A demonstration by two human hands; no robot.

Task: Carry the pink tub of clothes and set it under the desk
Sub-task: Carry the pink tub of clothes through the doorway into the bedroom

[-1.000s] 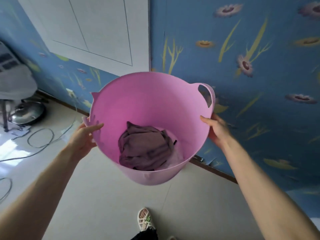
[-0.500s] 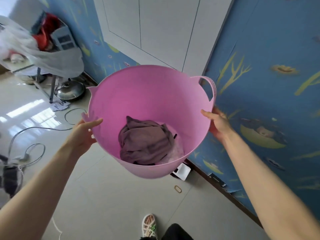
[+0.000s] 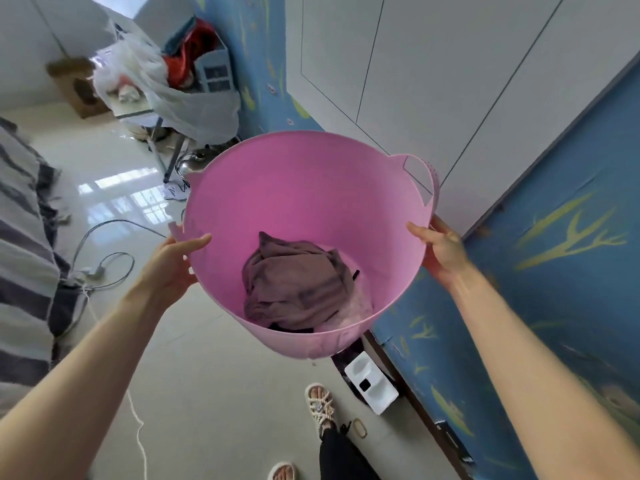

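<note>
I have the pink tub (image 3: 311,202) up off the floor and held out in front of me, so the lift is done and the carry is under way; the setting down is all still to come, and I see no desk that I can name from here. My left hand (image 3: 169,268) is clamped on the near-left rim with the thumb hooked over the lip inside, and my right hand (image 3: 441,249) grips the opposite rim just below the loop handle (image 3: 424,178), thumb likewise over the edge. The clothes (image 3: 298,282), a bundle of mauve cloth, lie low in the tub between my two hands, well below the rim, so I judge nothing will spill. Beyond my right hand the blue papered wall (image 3: 554,271) runs close, with a white tray (image 3: 372,382) on the floor at its foot below the tub. Under and outside my left hand loose cables (image 3: 104,258) trail across the tiles, a tripping risk. Ahead of the tub a cluttered stand with a plastic bag (image 3: 166,95) narrows the way; the open floor lies ahead to the left.
</note>
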